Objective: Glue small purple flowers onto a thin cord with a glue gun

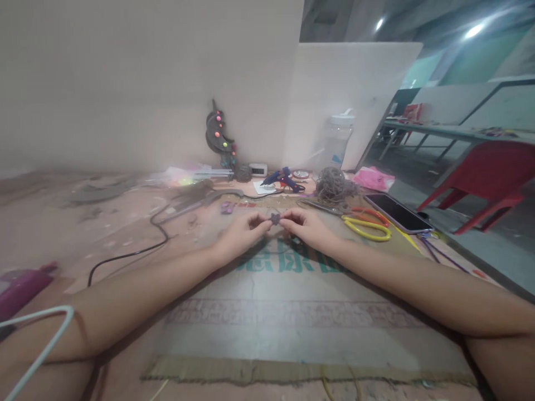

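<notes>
Both of my arms reach forward over a flat cardboard sheet (292, 312) with green printed characters. My left hand (241, 233) and my right hand (307, 227) meet at the sheet's far middle. Their fingertips pinch a small dark purple piece (275, 218) between them, each from its own side. The fingers of both hands are curled in. What the piece is made of is too small to tell.
Yellow-handled scissors (368, 227) and orange-handled scissors (370, 213) lie right of my hands, beside a phone (397, 213). Behind them are a twine bundle (334, 186), a blue glue gun (281, 178), a water bottle (339, 136) and a black cable (125, 253). A red chair (489, 178) stands at right.
</notes>
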`<state>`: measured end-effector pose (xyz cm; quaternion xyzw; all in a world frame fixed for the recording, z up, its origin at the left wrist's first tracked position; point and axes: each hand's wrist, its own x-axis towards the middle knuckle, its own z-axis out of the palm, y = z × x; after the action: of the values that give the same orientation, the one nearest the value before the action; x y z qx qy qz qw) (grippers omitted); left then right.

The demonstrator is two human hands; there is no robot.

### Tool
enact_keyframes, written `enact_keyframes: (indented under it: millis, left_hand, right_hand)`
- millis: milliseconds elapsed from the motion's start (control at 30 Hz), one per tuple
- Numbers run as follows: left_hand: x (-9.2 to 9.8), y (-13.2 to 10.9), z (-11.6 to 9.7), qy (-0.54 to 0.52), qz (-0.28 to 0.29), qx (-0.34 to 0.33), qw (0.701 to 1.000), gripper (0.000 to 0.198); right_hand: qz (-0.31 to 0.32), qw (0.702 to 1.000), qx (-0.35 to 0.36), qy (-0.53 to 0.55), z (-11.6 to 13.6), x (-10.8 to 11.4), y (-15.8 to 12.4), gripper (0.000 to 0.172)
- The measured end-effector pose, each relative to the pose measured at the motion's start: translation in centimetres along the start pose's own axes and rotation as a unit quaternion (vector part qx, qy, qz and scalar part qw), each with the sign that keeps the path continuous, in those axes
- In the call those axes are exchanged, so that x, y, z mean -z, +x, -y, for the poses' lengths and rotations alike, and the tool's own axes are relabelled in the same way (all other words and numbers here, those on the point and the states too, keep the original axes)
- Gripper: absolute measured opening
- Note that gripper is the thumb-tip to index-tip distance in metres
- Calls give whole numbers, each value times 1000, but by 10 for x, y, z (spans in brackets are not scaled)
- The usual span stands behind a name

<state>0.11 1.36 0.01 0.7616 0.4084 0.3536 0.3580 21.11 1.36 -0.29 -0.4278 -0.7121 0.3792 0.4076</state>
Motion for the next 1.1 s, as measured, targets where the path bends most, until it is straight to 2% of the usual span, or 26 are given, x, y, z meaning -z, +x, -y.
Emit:
enact_keyframes:
  millis: [100,200,300,433,733,833,967,1100]
  left_hand:
    - [-1,1,3,-2,13,-2,1000,31]
    - [-3,2,5,-34,39,-8,999,28]
    - [-3,4,4,-61,24,-18,998,31]
    - [-3,2,2,-44,-18,-28,998,40]
    - [2,-4,-10,1,8,-27,1000,33]
    - [1,-4,-8,11,18,2,1000,35]
    - [0,-1,-1,-10,50,20,999,36]
    - [1,1,6,-12,10,2,1000,38]
  right_hand:
    - [-1,1000,0,1,-1,-1,1,28]
    - [-9,1000,-1,17,-1,-1,0,30]
    - [-8,1000,-3,27,1,0,0,35]
    - [10,999,-14,36,2,0,-1,37]
    - [29,1000,-5,-4,-3,0,-1,30]
    - [27,1000,2,-16,-1,1,-2,33]
    - [28,1000,7,-7,3,3,-4,45]
    - [30,1000,0,4,5,4,-4,48]
